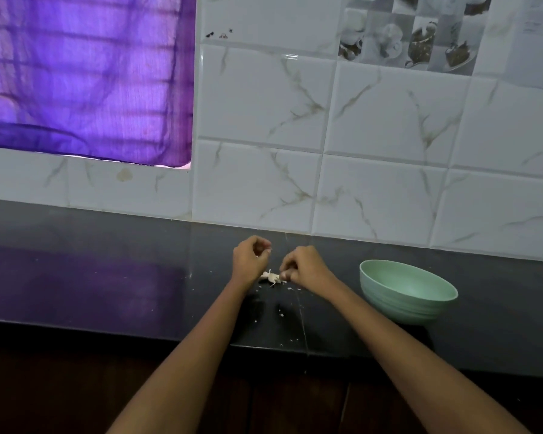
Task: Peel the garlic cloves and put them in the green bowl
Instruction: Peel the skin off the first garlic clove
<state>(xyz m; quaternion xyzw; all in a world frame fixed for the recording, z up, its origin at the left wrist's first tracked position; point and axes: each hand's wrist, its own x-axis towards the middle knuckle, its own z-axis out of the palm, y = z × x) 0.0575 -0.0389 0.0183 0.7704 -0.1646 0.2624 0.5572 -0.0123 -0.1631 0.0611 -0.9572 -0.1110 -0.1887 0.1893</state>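
Note:
A small pale heap of garlic and papery skin (270, 277) lies on the black countertop (107, 277), between my two hands. My left hand (251, 260) hovers just left of it with fingers curled; whether a clove is inside them I cannot tell. My right hand (304, 267) rests its fingertips on the right end of the heap, pinching a bit of garlic. The green bowl (408, 292) stands on the counter to the right of my right hand, about a hand's width away. Its inside is mostly hidden from this angle.
White flecks of garlic skin (282, 314) are scattered on the counter in front of the heap. A marble-tiled wall (326, 183) rises right behind my hands. A purple curtain (85, 76) covers the window at upper left. The counter's front edge (201, 343) runs below my forearms.

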